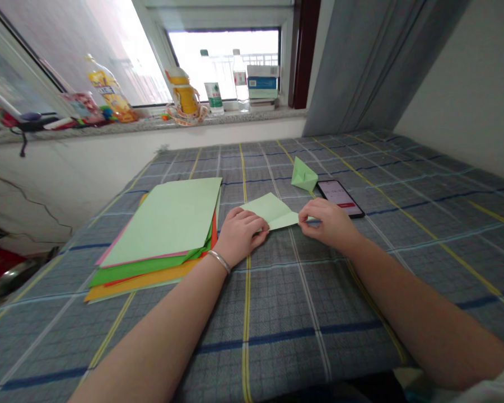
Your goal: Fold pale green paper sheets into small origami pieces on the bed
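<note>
A sheet of light green paper [273, 209] with creases lies on the checked cloth between my hands. My left hand [242, 232] rests on its left side, fingers curled over the near edge and holding it. On the other side, my right hand [325, 221] pinches the paper's right corner between thumb and fingertips; that corner is mostly hidden by the fingers. Beyond my right hand stands a folded light green paper shape [304, 176], pointed at the top. A phone [340, 197] with a lit screen lies just behind the right hand.
To the left is a stack of coloured paper [168, 221], light green on top, with pink, green, red and orange edges below. The checked cloth [277, 313] covers the whole surface. Along the windowsill [151, 124] stand a yellow bottle [109, 89], a yellow cup [185, 95], clear bottles and boxes [262, 84].
</note>
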A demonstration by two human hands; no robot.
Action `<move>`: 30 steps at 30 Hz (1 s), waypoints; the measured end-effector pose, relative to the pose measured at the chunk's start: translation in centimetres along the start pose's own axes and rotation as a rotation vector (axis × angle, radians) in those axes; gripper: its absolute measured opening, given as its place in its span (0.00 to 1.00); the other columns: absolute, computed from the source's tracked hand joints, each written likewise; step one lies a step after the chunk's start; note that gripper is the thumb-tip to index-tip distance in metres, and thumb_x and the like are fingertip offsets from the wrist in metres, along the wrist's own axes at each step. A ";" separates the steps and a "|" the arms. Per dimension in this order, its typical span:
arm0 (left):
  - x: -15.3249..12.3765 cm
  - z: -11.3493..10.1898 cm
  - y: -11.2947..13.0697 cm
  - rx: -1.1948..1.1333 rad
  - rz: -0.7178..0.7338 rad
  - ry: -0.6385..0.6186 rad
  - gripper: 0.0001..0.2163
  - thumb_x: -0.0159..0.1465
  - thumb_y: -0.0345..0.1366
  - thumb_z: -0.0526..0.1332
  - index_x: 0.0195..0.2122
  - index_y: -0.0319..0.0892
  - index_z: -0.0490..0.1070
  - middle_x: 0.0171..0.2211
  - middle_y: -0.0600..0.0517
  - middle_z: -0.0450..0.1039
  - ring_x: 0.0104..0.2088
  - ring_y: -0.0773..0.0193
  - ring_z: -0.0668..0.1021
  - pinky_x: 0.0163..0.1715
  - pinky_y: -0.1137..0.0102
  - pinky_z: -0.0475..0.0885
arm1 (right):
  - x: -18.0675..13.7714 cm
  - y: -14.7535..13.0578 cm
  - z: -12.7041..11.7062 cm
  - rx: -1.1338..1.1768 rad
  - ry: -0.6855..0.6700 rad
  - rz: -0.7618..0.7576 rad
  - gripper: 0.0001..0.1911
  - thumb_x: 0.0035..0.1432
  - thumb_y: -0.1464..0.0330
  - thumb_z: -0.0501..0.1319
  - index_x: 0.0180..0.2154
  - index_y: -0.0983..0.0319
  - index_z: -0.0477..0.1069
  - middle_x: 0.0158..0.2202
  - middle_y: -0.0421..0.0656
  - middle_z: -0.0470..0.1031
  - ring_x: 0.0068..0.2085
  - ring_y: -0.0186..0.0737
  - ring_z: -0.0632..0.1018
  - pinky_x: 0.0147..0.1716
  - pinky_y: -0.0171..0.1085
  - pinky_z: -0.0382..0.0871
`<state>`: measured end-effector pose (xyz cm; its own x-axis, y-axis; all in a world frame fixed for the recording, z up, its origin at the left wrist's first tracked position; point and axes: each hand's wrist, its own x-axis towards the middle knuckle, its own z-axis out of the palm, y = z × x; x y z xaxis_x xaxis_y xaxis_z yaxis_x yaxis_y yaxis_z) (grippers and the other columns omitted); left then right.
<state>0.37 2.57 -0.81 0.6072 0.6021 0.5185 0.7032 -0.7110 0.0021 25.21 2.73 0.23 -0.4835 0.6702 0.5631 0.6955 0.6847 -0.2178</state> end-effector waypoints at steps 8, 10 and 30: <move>-0.2 -0.1 -0.2 0.012 -0.018 0.014 0.06 0.63 0.36 0.57 0.30 0.45 0.72 0.33 0.53 0.77 0.41 0.60 0.74 0.47 0.59 0.61 | -0.1 0.4 -0.3 0.009 0.000 0.002 0.04 0.51 0.74 0.58 0.27 0.60 0.69 0.30 0.40 0.74 0.36 0.40 0.73 0.39 0.37 0.64; -0.2 -0.2 -0.4 0.012 -0.020 0.019 0.06 0.63 0.36 0.57 0.29 0.45 0.71 0.32 0.53 0.76 0.41 0.60 0.74 0.47 0.59 0.61 | -0.1 0.7 -0.5 0.024 0.003 0.008 0.04 0.51 0.73 0.58 0.27 0.59 0.69 0.30 0.40 0.74 0.37 0.40 0.73 0.39 0.37 0.65; -0.7 -1.3 -2.5 -0.021 0.121 -0.166 0.04 0.63 0.33 0.57 0.32 0.42 0.70 0.34 0.52 0.76 0.37 0.61 0.75 0.46 0.62 0.65 | -0.4 2.4 -1.0 0.180 0.001 -0.037 0.06 0.48 0.76 0.58 0.26 0.59 0.67 0.28 0.39 0.73 0.34 0.37 0.73 0.38 0.36 0.65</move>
<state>-2.28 3.44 -0.11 0.7407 0.5621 0.3679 0.6146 -0.7882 -0.0331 27.61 3.76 0.29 -0.5065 0.6435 0.5740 0.5707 0.7492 -0.3363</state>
